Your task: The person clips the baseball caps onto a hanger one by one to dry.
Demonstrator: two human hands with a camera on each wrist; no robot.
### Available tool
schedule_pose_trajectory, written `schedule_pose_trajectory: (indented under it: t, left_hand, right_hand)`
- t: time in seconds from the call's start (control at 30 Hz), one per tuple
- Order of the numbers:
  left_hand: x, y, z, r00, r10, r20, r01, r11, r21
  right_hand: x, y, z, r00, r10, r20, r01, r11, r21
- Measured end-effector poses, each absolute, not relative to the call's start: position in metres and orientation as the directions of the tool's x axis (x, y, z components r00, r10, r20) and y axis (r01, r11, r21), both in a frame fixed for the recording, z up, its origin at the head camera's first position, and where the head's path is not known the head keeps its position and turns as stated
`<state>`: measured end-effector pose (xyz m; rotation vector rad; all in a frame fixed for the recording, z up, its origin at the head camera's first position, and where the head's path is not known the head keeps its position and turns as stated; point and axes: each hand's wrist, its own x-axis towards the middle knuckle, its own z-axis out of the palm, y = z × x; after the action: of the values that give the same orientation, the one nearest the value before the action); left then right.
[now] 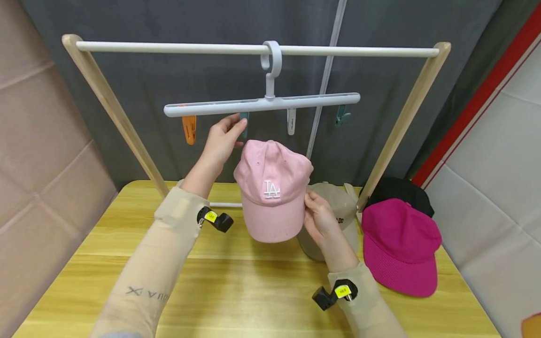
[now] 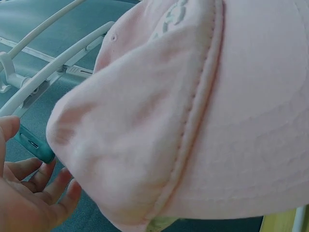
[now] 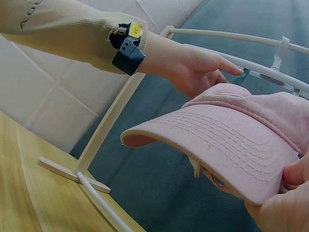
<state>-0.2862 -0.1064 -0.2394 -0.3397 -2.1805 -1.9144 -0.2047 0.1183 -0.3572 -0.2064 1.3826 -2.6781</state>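
Note:
A pink baseball cap (image 1: 272,188) with white letters on its front is held up just below a white clip hanger (image 1: 262,104), brim downward. My right hand (image 1: 321,218) grips its edge on the right, thumb at the brim in the right wrist view. Up at the hanger, my left hand (image 1: 222,141) pinches a teal clip (image 2: 35,144) between thumb and fingers. The cap's crown lies right beside that clip. An orange clip (image 1: 189,130), a white clip (image 1: 291,121) and another teal clip (image 1: 342,115) hang along the same bar.
The hanger hooks over the white rail (image 1: 169,48) of a wooden-legged rack. On the wooden table (image 1: 236,291), a beige cap (image 1: 334,202) lies behind my right hand. A magenta cap (image 1: 399,244) and a black cap (image 1: 397,192) lie at the right, near the rack's leg (image 1: 401,126).

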Motion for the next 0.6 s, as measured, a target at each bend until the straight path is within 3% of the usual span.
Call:
schedule_pose_trajectory:
  t: [0.6]
  left_hand:
    - [-0.2888, -0.1015, -0.2332, -0.951, 0.001, 0.308, 0.306, 0.132, 0.943]
  right_hand:
    - [-0.209, 0.1187, -0.3615, -0.986, -0.162, 0.038, 0.062, -0.569, -0.82]
